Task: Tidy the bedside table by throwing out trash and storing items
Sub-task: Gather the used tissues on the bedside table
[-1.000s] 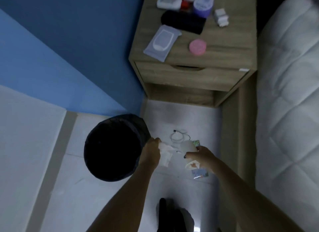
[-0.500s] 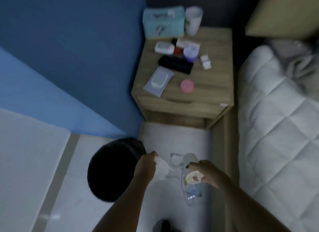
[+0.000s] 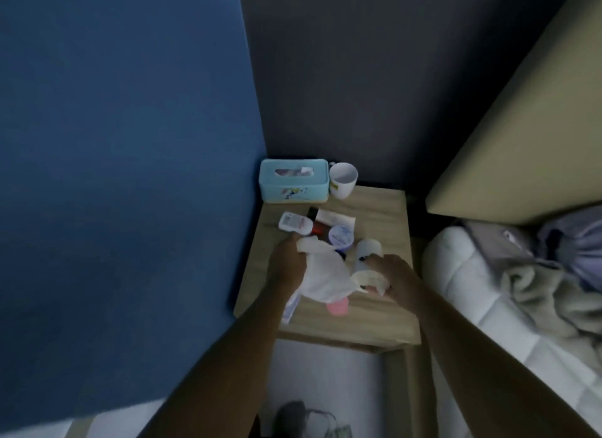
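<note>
The counter (image 3: 381, 209), a small wooden bedside unit, stands in the corner between the blue wall (image 3: 123, 176) and the bed (image 3: 488, 291). Both hands are over it. The left hand (image 3: 286, 265) is closed around a crumpled white tissue (image 3: 322, 274) that hangs over the middle of the top. The right hand (image 3: 394, 274) grips a pale, rounded piece of trash (image 3: 366, 279), too blurred to name. At the back sit a light blue tissue box (image 3: 293, 183) and, just beside it, a white cup (image 3: 342, 180). A pink lid (image 3: 338, 306) shows below the tissue.
</note>
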Tool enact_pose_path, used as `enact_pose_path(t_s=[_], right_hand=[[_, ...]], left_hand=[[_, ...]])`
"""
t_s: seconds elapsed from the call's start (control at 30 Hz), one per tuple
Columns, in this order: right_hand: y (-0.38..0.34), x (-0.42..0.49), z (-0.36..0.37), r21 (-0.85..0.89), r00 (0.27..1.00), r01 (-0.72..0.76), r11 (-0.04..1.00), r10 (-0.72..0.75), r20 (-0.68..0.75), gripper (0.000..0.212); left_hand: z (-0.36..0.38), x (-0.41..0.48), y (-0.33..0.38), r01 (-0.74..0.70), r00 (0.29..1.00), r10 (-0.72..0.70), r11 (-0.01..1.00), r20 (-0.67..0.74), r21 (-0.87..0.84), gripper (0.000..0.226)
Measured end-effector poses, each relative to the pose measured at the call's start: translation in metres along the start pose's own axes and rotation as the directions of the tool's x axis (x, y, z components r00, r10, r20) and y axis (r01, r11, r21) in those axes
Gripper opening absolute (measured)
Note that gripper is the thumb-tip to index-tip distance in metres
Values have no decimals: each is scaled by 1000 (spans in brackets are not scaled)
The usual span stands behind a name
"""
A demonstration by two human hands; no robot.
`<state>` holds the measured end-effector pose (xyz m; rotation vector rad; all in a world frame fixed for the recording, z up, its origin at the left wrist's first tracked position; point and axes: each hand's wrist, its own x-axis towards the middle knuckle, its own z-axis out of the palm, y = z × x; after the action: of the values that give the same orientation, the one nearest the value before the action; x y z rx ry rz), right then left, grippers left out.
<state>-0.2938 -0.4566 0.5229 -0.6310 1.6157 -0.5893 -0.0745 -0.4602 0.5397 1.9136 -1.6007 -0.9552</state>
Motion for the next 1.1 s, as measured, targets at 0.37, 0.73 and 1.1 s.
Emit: enact_pose_path(t_s=[0.37, 0.73, 1.1], right_hand=[[-50, 130, 17, -167, 941, -42, 985, -17, -337, 73], [-62, 146, 31, -530, 933, -108, 841, -98, -346, 82], [-50, 101, 27, -712, 831, -96, 696, -337, -442, 87]], left_hand=[[36, 131, -63, 64, 993, -85, 973, 86, 221, 40], [28, 145, -74, 25, 999, -34, 977, 37, 212, 60], [8, 117, -75, 17, 998, -4, 980, -67, 200, 80]])
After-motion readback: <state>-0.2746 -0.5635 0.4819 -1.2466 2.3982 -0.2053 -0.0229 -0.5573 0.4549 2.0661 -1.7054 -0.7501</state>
